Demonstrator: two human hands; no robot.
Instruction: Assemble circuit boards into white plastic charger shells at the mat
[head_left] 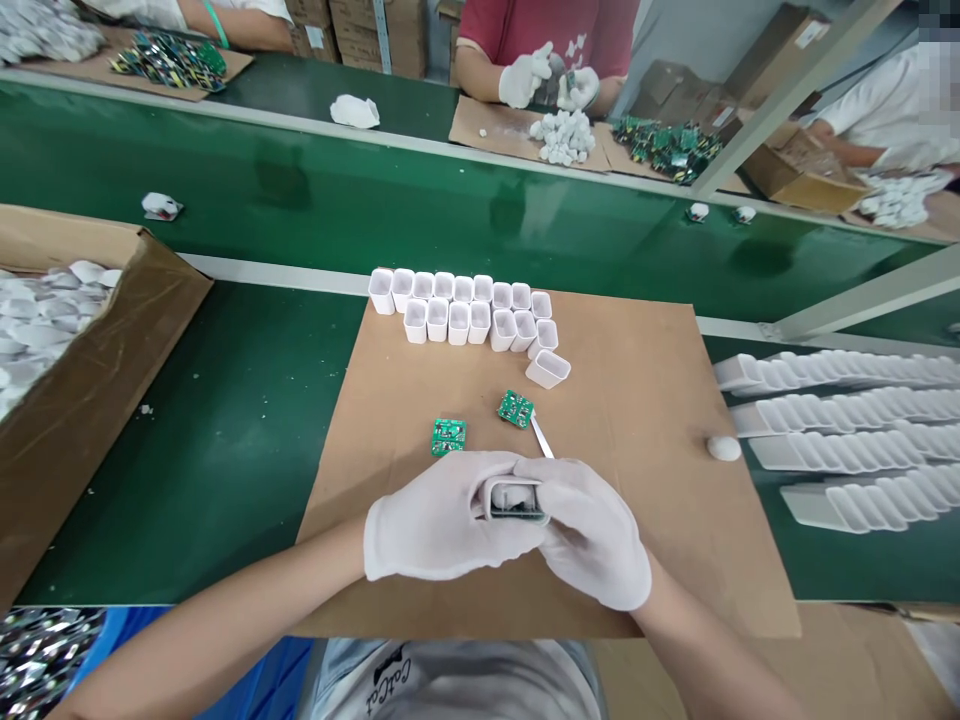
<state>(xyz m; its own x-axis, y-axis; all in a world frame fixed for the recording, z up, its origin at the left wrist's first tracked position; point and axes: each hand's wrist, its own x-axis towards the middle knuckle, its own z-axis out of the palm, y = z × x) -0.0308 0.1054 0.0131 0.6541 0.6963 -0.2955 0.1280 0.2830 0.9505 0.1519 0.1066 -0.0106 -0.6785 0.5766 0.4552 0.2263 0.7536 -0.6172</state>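
A white plastic casing (515, 496) sits between the two gloved hands, above the near half of a cardboard sheet (637, 430), its open end facing up with a dark green board edge showing inside. The left hand (450, 515) curls around the casing's left side; the right hand (592, 530) pinches its right side, fingers bent. Just beyond the hands lie two green circuit boards (448, 437), the right one touching a thin white strip (543, 438). Farther out stand rows of white cups (458, 323). Nested white casings (862, 450) line the table (262, 400) at right; a cardboard box (105, 400) of white pieces stands left.
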